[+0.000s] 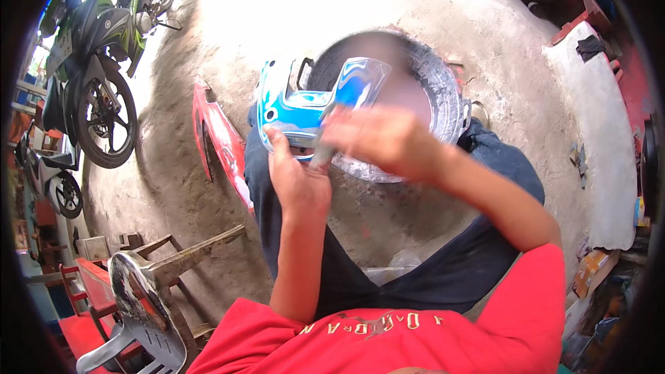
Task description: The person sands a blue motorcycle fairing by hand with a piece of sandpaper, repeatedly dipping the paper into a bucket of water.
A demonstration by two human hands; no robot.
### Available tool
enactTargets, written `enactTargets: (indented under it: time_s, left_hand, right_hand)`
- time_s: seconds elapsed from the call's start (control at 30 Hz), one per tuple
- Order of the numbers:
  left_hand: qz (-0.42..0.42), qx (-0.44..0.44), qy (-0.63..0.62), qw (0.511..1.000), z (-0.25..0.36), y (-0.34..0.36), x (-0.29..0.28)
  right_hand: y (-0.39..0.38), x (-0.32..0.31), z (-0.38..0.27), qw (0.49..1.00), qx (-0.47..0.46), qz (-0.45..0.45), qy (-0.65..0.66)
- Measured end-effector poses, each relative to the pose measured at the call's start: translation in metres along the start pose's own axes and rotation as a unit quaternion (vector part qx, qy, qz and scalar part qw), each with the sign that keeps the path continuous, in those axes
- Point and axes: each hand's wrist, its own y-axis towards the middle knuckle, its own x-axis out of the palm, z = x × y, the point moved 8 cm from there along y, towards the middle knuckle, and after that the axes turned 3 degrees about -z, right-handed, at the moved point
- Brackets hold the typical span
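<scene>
A glossy blue and silver plastic body panel (pixel 284 116), curved and with holes along one side, is held up over the near left part of a round basin (pixel 447 86). My left hand (pixel 303 181) grips the panel's near edge, thumb on top. My right hand (pixel 388 140) is smeared by motion, fingers bent at the panel's near right side. Under those fingers shows a small grey flat piece (pixel 323 154), maybe sandpaper; its kind is unclear. The basin has a dark, white-streaked wall, and its contents look murky.
A red and white panel (pixel 223 144) lies on the concrete floor left of my knee. Motorcycles (pixel 104 107) stand at the far left. A worn chair (pixel 149 305) and a wooden frame (pixel 201 253) are near left. At right lies a pale slab (pixel 599 159), with a cardboard box (pixel 594 270) nearby.
</scene>
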Motion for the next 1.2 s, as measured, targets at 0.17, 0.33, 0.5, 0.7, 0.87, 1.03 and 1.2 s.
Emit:
enactTargets:
  time_s: [0.17,0.33,0.5,0.7,0.87,1.03,1.2]
  left_hand:
    - [0.01,0.004,0.018,1.0,0.005,-0.005,0.008]
    - [-0.078,-0.006,-0.034,0.996,-0.001,-0.006,0.018]
    - [-0.121,-0.058,-0.073,0.988,-0.006,-0.008,0.022]
    - [-0.139,-0.119,-0.11,0.977,-0.011,-0.015,0.037]
    - [-0.145,-0.126,-0.087,0.978,-0.014,-0.018,0.039]
    - [-0.177,-0.115,-0.114,0.971,-0.013,-0.014,0.04]
    - [-0.192,-0.079,-0.126,0.97,-0.009,-0.021,0.051]
  right_hand:
    - [-0.005,0.0,0.032,0.993,0.11,0.021,-0.032]
    - [-0.012,-0.01,0.078,0.981,0.19,-0.026,0.039]
    - [0.001,-0.005,0.008,0.997,0.067,0.024,-0.021]
    - [-0.004,-0.005,0.039,0.988,0.151,0.011,-0.031]
    - [-0.023,-0.007,0.085,0.954,0.289,-0.018,0.074]
    - [-0.005,0.003,0.002,0.995,0.096,-0.005,0.004]
    - [-0.019,0.001,0.064,0.981,0.185,0.046,0.037]
